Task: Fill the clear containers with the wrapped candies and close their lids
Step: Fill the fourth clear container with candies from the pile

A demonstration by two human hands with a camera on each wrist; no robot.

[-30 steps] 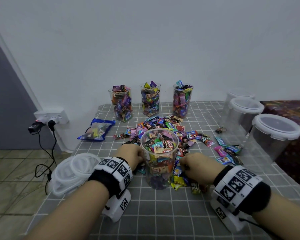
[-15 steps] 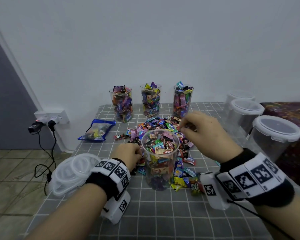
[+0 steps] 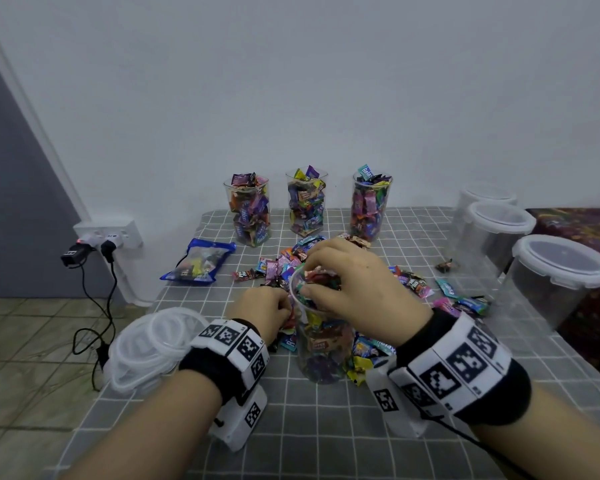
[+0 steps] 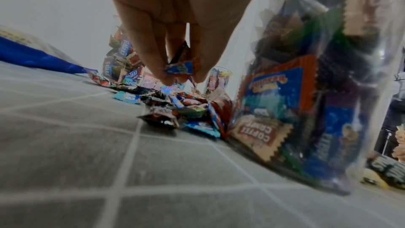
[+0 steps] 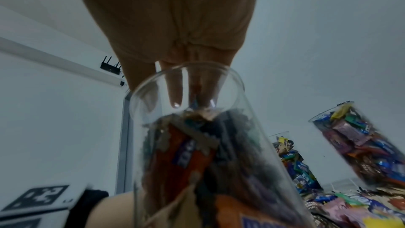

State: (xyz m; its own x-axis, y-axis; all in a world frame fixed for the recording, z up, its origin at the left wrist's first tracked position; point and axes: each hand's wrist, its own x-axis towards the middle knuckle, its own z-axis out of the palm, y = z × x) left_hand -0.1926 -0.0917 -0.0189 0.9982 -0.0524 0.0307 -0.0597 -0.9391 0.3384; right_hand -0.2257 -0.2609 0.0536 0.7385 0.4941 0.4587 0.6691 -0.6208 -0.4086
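So right now our right hand (image 3: 354,289) sits directly over the mouth of the near clear container (image 3: 321,344), fingertips (image 5: 175,100) dipped just inside the rim, bunched and pointing down onto the top candies. We can't tell if they're pinching a wrapper or just tamping the pile. The container stands upright, long axis vertical, so anything we add has to go straight down through that round opening. It looks nearly full to us.

Our left hand (image 3: 262,311) is low on the table (image 3: 312,427), just left of the container, fingers (image 4: 162,68) closed on a small blue-and-orange wrapped candy (image 4: 179,68) lifted off the loose pile (image 3: 413,282). That candy needs to go up and right to reach the rim.

Materials: thin, glossy, see-through plastic walls; crinkly foil wrappers with zigzag ends; a soft grey checked cloth. The stack of translucent lids (image 3: 149,344) lies at the left table edge, nearer our left hand.
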